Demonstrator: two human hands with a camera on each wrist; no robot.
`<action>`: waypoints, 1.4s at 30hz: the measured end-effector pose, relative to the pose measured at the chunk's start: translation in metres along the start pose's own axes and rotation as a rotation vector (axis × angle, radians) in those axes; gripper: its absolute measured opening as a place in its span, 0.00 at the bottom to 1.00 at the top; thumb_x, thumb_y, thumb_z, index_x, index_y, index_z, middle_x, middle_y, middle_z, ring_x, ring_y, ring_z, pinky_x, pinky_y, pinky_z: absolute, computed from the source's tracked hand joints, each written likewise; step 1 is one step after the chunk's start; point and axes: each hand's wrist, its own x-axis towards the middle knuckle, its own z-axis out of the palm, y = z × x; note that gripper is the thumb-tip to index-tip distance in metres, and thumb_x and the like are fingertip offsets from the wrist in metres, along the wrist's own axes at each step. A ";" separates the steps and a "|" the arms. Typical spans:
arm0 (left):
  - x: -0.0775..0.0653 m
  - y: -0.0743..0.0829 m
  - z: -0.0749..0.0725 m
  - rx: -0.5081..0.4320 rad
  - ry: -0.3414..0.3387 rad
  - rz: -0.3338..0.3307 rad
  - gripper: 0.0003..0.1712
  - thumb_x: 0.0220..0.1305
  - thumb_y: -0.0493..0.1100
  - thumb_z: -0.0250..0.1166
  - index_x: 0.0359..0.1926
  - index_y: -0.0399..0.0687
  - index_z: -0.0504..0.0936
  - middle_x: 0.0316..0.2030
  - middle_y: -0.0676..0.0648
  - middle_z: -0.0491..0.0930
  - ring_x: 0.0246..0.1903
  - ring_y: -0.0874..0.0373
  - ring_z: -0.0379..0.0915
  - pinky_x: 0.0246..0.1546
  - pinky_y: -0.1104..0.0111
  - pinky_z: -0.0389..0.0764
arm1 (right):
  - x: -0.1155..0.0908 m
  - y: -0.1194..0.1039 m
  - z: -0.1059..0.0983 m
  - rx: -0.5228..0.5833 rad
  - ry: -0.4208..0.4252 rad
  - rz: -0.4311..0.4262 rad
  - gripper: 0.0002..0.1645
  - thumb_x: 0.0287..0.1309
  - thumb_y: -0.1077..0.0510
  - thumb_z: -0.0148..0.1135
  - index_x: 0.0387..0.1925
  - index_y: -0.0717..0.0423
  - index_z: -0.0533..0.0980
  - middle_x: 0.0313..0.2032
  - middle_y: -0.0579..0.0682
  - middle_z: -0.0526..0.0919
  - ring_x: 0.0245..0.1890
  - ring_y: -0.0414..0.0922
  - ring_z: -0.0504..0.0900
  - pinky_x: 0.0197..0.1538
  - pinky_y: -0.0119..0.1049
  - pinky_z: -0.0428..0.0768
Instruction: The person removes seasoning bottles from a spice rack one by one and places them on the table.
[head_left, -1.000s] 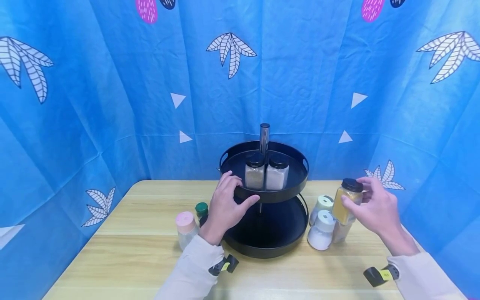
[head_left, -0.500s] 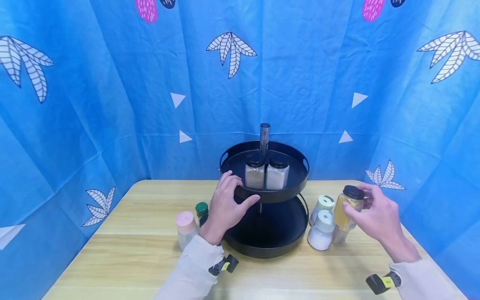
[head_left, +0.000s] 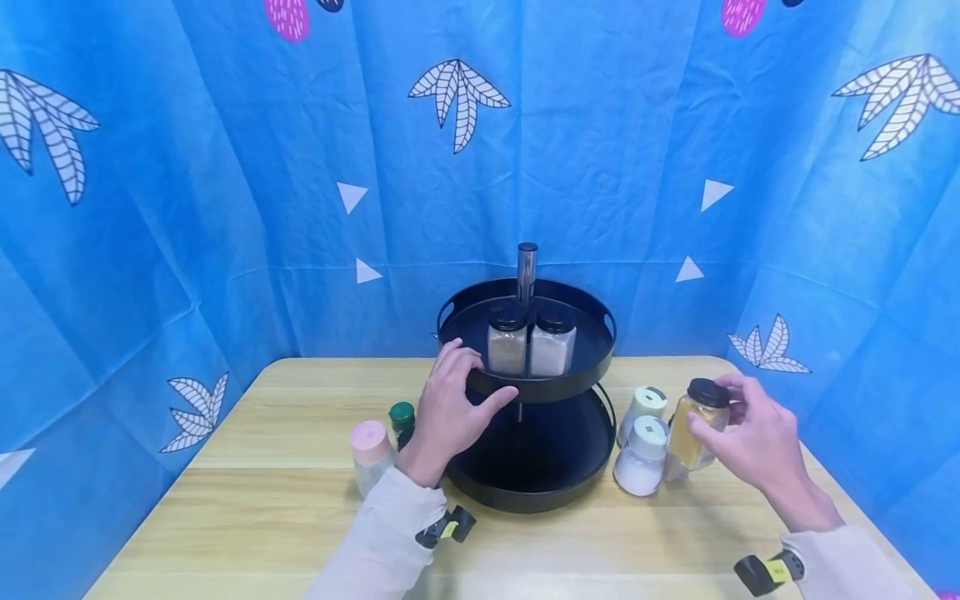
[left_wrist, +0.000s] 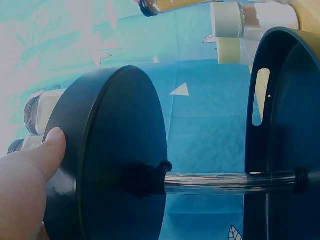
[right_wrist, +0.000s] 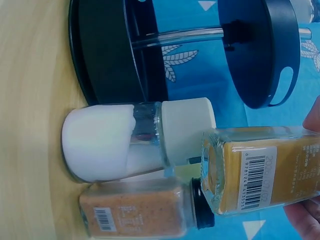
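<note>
My right hand (head_left: 761, 433) holds a square glass spice jar (head_left: 692, 437) of yellow powder, with a black lid. In the right wrist view its barcoded side shows, and it overlaps the black lid of a jar of orange-brown seasoning (right_wrist: 142, 212) standing on the table. With my left hand (head_left: 453, 408) I grip the rim of the upper tier of a black two-tier rack (head_left: 555, 389); the thumb (left_wrist: 52, 145) lies on its outer wall. Two black-lidded jars, one brownish (head_left: 507, 352) and one whitish (head_left: 550, 354), stand on that tier. The lower tier (head_left: 536, 498) bears nothing visible.
Left of the rack stand a pink-lidded shaker (head_left: 371, 458) and a green-capped bottle (head_left: 402, 417), partly behind my left arm. To its right are a white-lidded shaker (head_left: 641, 467) and a pale-green-lidded shaker (head_left: 647, 404). Blue cloth (head_left: 600, 167) surrounds the wooden table (head_left: 262, 500).
My right hand has lowered the yellow jar and shifted it slightly to the right. The left hand stays at the upper tier's rim. The head view has tilted down a little.
</note>
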 end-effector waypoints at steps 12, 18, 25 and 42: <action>0.000 -0.002 0.000 0.001 -0.001 -0.005 0.29 0.51 0.60 0.70 0.42 0.42 0.76 0.48 0.42 0.80 0.65 0.48 0.59 0.62 0.49 0.68 | -0.007 0.006 0.005 0.004 -0.051 -0.003 0.34 0.34 0.59 0.76 0.46 0.65 0.72 0.34 0.66 0.83 0.23 0.51 0.80 0.28 0.42 0.71; 0.001 -0.002 0.000 0.009 0.005 0.006 0.29 0.50 0.60 0.70 0.42 0.42 0.76 0.47 0.42 0.80 0.65 0.47 0.60 0.62 0.48 0.69 | -0.013 0.010 0.008 0.002 -0.070 0.005 0.34 0.34 0.60 0.76 0.46 0.66 0.72 0.33 0.67 0.83 0.22 0.49 0.80 0.29 0.42 0.72; 0.001 -0.001 0.000 0.012 -0.012 -0.011 0.29 0.51 0.60 0.70 0.42 0.43 0.76 0.48 0.42 0.79 0.65 0.49 0.59 0.62 0.50 0.68 | -0.023 0.017 0.015 -0.012 -0.098 -0.017 0.38 0.34 0.59 0.76 0.51 0.66 0.73 0.30 0.64 0.84 0.23 0.48 0.78 0.22 0.37 0.75; 0.000 0.000 0.000 0.013 -0.020 -0.033 0.29 0.51 0.61 0.70 0.43 0.43 0.77 0.50 0.43 0.79 0.66 0.49 0.58 0.62 0.50 0.69 | -0.040 0.022 0.025 -0.019 -0.104 0.004 0.35 0.29 0.60 0.78 0.46 0.64 0.75 0.35 0.65 0.83 0.25 0.50 0.78 0.26 0.41 0.77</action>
